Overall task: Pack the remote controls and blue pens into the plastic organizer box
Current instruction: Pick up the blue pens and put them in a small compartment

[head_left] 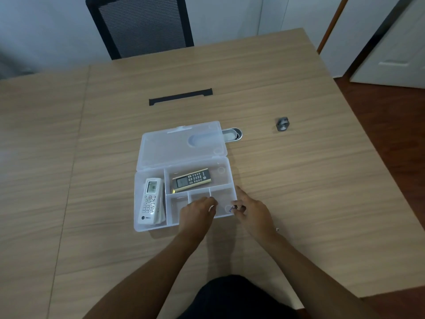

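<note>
Organizer box (184, 143), clear plastic with its lid thrown back flat toward twelve o'clock, lies on the table (276, 88) right in front of us. Our left hand (199, 214) is over the near middle compartments, fingers curled down into them; we cannot tell whether it holds anything. Our right hand (251, 211) sits at the box's near corner at four o'clock, fingertips drawn together on something small with a bluish glint, too blurred to name.

At nine o'clock of our hands, a white remote (150, 201) stands lengthwise in the left compartment, with another remote under it. At eleven o'clock, a dark gold-edged remote (191, 180) lies slantwise in the long rear compartment.

Beyond the lid, at one o'clock, an oval metal dish (234, 134) peeks out, touching the lid's edge. A small grey fitting (282, 123) sits well apart at two o'clock. A black slot (180, 97) and a mesh chair (142, 26) lie at twelve.
</note>
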